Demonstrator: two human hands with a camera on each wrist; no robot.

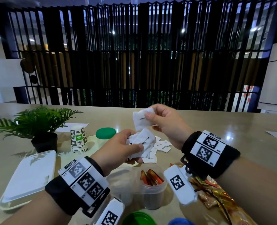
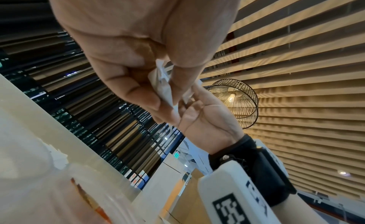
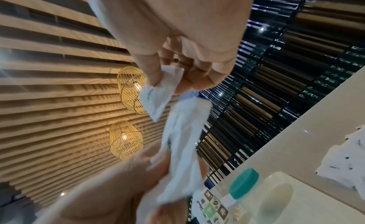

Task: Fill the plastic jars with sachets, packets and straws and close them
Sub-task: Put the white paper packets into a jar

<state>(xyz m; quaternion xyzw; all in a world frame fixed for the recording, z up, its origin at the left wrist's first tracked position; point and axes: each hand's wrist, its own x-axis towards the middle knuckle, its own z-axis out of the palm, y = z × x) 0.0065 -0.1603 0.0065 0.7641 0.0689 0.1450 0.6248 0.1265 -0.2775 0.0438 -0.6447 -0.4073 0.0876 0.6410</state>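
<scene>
My left hand (image 1: 131, 146) grips a bunch of white sugar sachets (image 1: 144, 143) above the table; the same bunch (image 3: 183, 149) shows in the right wrist view. My right hand (image 1: 152, 117) pinches a couple of white sachets (image 1: 141, 119) a little higher, thumb on top; these sachets (image 3: 158, 96) hang from its fingers. More white sachets (image 1: 160, 146) lie loose on the table beneath. An open clear jar (image 1: 152, 184) near me holds orange-red packets (image 1: 150, 177). Another clear jar (image 1: 121, 181) stands left of it, partly hidden by my left wrist.
A closed jar with a green lid (image 1: 105, 133) stands behind the hands. Stacked paper cups (image 1: 79, 139) and a potted plant (image 1: 42, 127) are at left. A white-lidded container (image 1: 29, 177) lies near left. Gold and orange packets (image 1: 214, 194) lie at right. Green (image 1: 137, 219) and blue (image 1: 180, 221) lids sit at the near edge.
</scene>
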